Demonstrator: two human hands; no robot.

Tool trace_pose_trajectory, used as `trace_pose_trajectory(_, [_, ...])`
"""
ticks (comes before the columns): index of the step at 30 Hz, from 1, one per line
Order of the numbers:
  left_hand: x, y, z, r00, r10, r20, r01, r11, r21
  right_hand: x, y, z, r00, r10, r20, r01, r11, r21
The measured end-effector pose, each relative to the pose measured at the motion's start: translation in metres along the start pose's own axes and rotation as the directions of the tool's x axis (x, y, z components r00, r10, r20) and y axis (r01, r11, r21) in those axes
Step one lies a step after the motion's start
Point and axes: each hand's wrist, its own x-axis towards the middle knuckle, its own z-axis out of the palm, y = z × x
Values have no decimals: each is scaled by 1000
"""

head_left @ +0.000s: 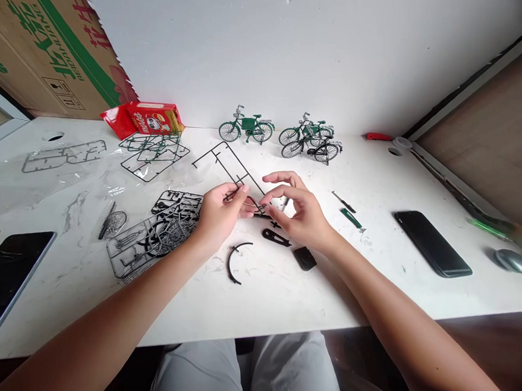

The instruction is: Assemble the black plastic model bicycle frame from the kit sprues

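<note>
My left hand (225, 211) grips a thin dark plastic sprue frame (230, 173) between thumb and fingers, tilted above the table. At the frame's near right corner, my right hand (298, 207) pinches with thumb and a fingertip, its upper finger raised and curved. What exactly lies in that pinch is partly hidden. On the table just below are a black curved mudguard-like part (230, 263), a black elongated part (276, 238) with an opening, and a small black block-like part (305, 258). Left of my left hand lie black sprues (169, 231) with spoked wheels.
Model bicycles, green (249, 125) and black (320, 149), stand by the back wall. Empty sprues (154, 158) lie near a red packet (148, 119). Phones (432, 242) lie at both sides. A green-handled tool (351, 219) and a computer mouse (512, 261) are at right.
</note>
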Motion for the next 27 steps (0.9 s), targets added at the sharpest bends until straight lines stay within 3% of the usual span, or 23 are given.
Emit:
trace_pose_trajectory(5, [-1, 5, 1, 998, -1, -56, -3, 998, -66, 0, -3, -6, 996, 25, 80, -22, 999, -35])
trace_pose_trajectory(14, [1, 8, -1, 995, 16, -96, -33, 983, -178, 1, 5, 4, 997, 80, 2, -79, 996, -42])
trace_pose_trajectory(22, [-1, 6, -1, 990, 116, -87, -112, 993, 48, -1, 9, 0, 998, 54, 29, -54, 998, -12])
trace_pose_trajectory(27, [-5, -4, 2, 979, 193, 62, -199, 972, 123, -1, 13, 2, 990, 135, -45, -131, 988, 88])
